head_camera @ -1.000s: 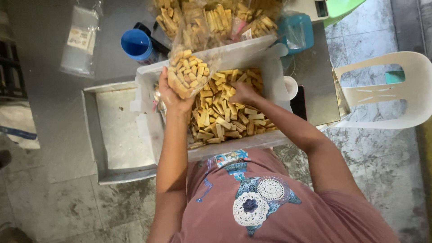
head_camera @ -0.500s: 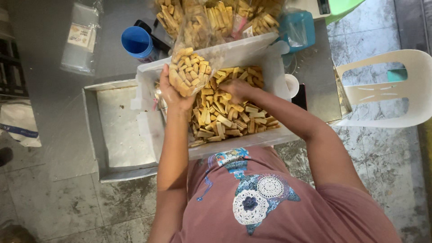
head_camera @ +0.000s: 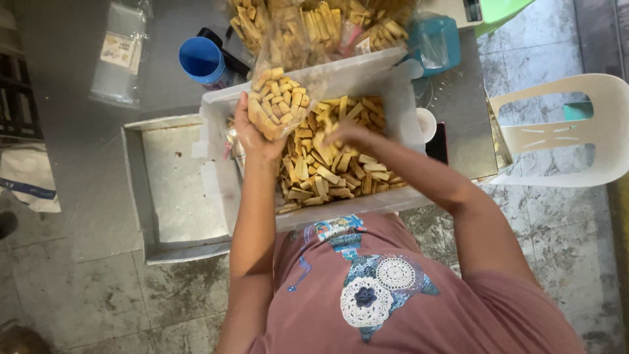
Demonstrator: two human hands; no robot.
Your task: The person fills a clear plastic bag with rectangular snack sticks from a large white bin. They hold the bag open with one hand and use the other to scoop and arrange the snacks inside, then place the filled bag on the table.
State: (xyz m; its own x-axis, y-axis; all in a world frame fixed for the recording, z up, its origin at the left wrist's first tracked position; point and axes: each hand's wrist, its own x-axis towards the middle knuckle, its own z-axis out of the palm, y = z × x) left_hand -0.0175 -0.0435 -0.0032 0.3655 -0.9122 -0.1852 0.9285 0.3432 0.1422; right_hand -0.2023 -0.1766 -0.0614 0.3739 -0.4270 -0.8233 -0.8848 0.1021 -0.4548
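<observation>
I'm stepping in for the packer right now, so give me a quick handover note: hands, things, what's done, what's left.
Left hand: grip shut on a clear bag, partly filled with biscuit sticks, held above the white tub.
Right hand: down among the loose biscuit sticks in the tub; grip unclear.
Done: filled bags piled behind the tub.
Left: many loose sticks remain; held bag unsealed.

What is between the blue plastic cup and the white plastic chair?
In the head view, the white bin of tan biscuit sticks lies between them.

Left hand (head_camera: 252, 134): raised, fingers curled shut in a grip.
Right hand (head_camera: 347, 134): lower, palm down, fingers spread.
</observation>
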